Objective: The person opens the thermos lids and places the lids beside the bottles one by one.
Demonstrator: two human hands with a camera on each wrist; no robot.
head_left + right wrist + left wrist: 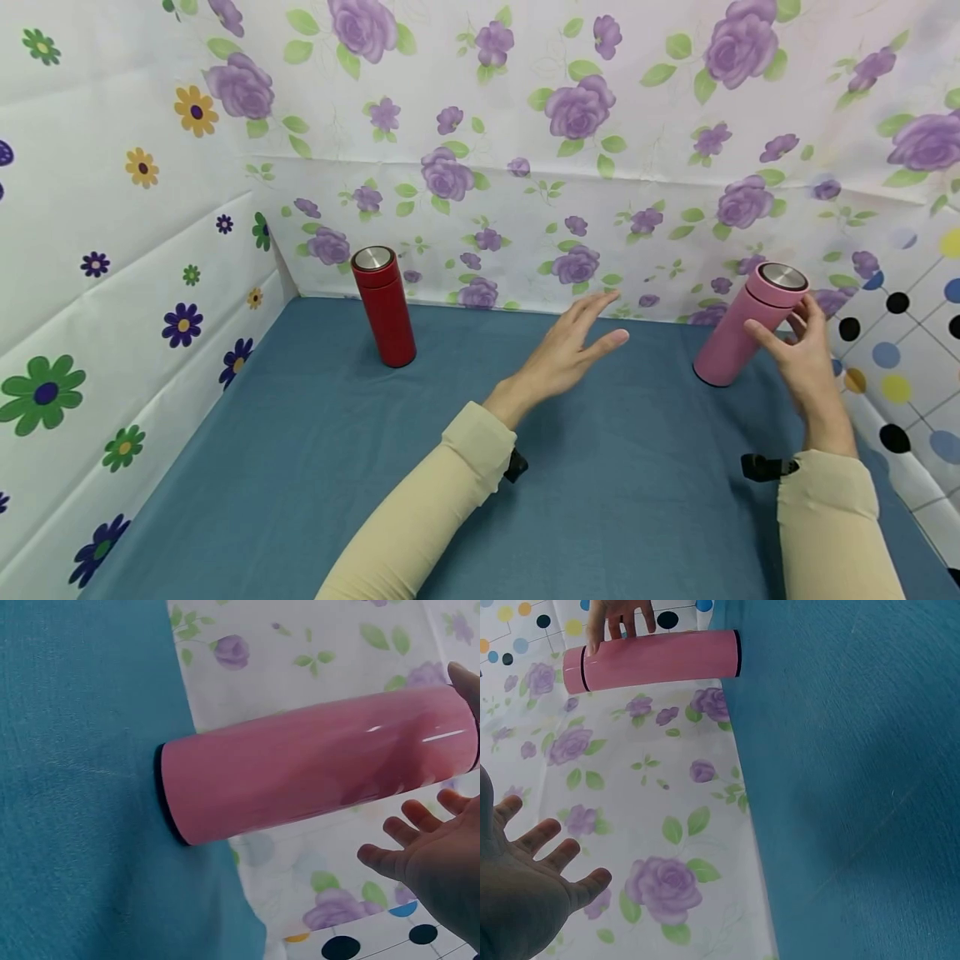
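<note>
Ref. clock: head view, 12 = far side. We find the pink bottle (738,333) at approx. 3 o'clock, standing on its base, w/ a silver top (782,276). The R hand (817,367) is at the bottle's 4 o'clock, around its upper part: thumb on one side, fingers spread on the other. We rate this hand wide; in the R wrist view the fingers sit just beside the wall of the bottle, and we can't tell whether the thumb touches.

The L hand (558,354) is well apart, at the pink bottle's 9 o'clock; it is wide, thumb away from fingers, tips pointing approx. 1 to 2 o'clock.

Further out, at 9 o'clock, we note the red bottle (387,317), also on its base. Both bottles stand on the blue cloth (600,517), near its far edge.

Surrounds: rose-print sheet (480,92) at 12, daisy-print sheet (67,225) at approx. 10, dotted sheet (922,333) at 3. Each cream sleeve (420,508) has a blk. device (765,467) near its cuff.
</note>
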